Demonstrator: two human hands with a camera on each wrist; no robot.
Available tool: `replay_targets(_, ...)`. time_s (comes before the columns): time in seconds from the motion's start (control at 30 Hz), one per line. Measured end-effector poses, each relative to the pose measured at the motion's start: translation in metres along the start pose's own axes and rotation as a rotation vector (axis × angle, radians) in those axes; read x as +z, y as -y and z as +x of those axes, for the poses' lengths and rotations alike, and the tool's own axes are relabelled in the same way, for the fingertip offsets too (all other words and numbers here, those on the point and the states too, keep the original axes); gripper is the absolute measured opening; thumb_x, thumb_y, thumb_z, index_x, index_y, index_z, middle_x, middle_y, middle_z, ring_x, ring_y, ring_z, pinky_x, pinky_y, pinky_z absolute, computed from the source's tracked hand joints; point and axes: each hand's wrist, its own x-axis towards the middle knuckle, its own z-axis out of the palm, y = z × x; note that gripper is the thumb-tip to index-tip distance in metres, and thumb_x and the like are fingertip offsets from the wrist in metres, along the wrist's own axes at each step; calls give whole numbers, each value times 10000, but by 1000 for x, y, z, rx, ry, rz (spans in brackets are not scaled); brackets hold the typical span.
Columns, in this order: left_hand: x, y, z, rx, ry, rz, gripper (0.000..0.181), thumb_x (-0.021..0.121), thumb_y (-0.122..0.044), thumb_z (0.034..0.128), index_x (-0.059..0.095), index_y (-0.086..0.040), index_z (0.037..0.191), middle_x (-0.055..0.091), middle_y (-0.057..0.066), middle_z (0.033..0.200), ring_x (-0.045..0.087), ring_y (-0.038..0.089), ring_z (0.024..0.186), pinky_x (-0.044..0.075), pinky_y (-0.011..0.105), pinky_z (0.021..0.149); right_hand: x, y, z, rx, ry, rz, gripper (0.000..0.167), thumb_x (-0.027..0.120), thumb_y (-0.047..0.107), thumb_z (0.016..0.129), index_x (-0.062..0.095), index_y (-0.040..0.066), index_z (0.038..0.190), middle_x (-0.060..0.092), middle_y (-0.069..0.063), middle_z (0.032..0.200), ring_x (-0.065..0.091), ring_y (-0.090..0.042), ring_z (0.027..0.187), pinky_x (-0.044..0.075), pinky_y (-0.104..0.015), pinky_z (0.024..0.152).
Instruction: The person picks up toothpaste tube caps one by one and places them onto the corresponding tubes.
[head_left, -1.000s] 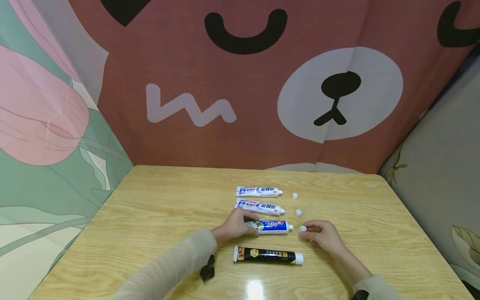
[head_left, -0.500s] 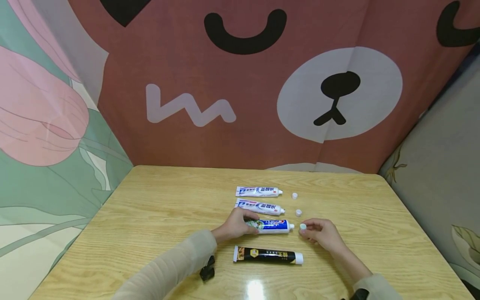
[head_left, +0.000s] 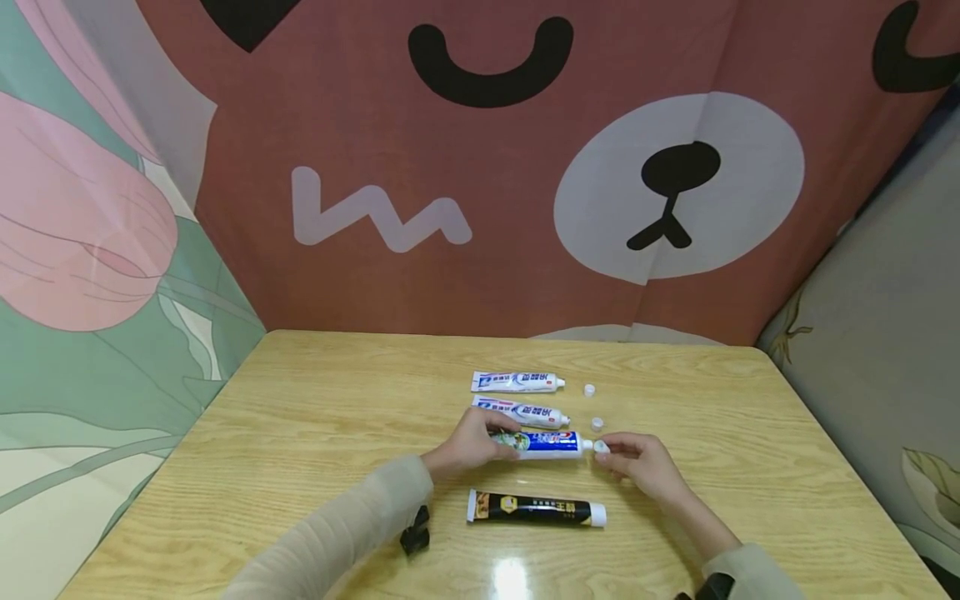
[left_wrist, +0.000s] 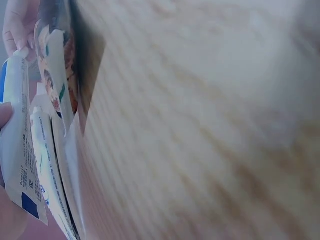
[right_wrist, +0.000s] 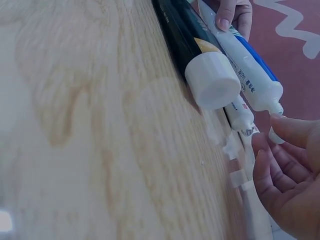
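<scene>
In the head view my left hand (head_left: pixel 474 439) grips the tail half of a blue and white toothpaste tube (head_left: pixel 551 445), its bare nozzle pointing right. My right hand (head_left: pixel 640 462) pinches a small white cap (head_left: pixel 602 447) between thumb and fingers, right at the nozzle's tip. From the right wrist, the cap (right_wrist: pixel 275 137) sits just beyond the nozzle; whether they touch I cannot tell. The left wrist view catches the white back of the tube (left_wrist: pixel 19 125) lifted off the table. Nearer me lies a black toothpaste tube (head_left: pixel 534 509) with its white cap on.
Behind the held tube lie two white toothpaste tubes, one farther (head_left: pixel 516 382) and one nearer (head_left: pixel 525 412), both uncapped. Their loose caps, the far one (head_left: pixel 589 390) and the near one (head_left: pixel 597 424), stand to the right on the wooden table (head_left: pixel 337 392). A patterned cloth (head_left: pixel 510 283) hangs behind.
The blue and white tube has risen slightly and shifted a little away from me and right. The cap in my right hand has come up to its nozzle; before, a small gap showed.
</scene>
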Motion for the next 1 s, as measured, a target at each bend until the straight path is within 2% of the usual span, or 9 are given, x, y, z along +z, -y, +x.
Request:
replay_targets(0.1, -1, -6, -2, -1, -1, 9, 304, 792, 1, 640, 707, -60, 925, 673, 19, 922, 589, 150, 840, 484, 258, 733, 1, 1, 1, -23, -2, 16, 344, 676, 10, 785, 569, -128, 1082, 642, -172, 877, 618, -173, 694, 517, -295, 572)
replay_targets(0.33, -8, -35, -16, 22, 3, 0, 288, 755, 66, 654, 680, 45, 931, 674, 110, 922, 598, 256, 859, 498, 289, 735, 2, 1, 2, -27, -12, 14, 284, 694, -2, 765, 572, -118, 994, 622, -141, 807, 595, -164, 622, 505, -296, 522)
replay_targets(0.4, -7, -34, -16, 16, 2, 0, 290, 759, 59, 656, 684, 34, 935, 675, 103, 930, 600, 247, 864, 498, 291, 739, 2, 1, 2, -26, -11, 9, 280, 695, -1, 765, 577, -115, 991, 622, -138, 805, 591, -165, 616, 503, -295, 519)
replay_targets(0.63, -1, 1, -2, 45, 1, -18, 299, 794, 4, 638, 705, -33, 921, 681, 31, 909, 598, 145, 816, 492, 247, 707, 1, -1, 2, -33, -3, -10, 277, 693, 5, 765, 592, -104, 999, 626, -138, 802, 593, -182, 627, 505, -292, 531)
replay_targets(1.0, -1, 2, 0, 40, 14, 9, 303, 805, -23, 629, 708, -58, 914, 682, 7, 901, 596, 124, 821, 487, 235, 724, 2, 4, 2, -61, 15, -63, 263, 681, 17, 782, 625, -77, 1021, 646, -132, 859, 605, -144, 688, 509, -281, 579)
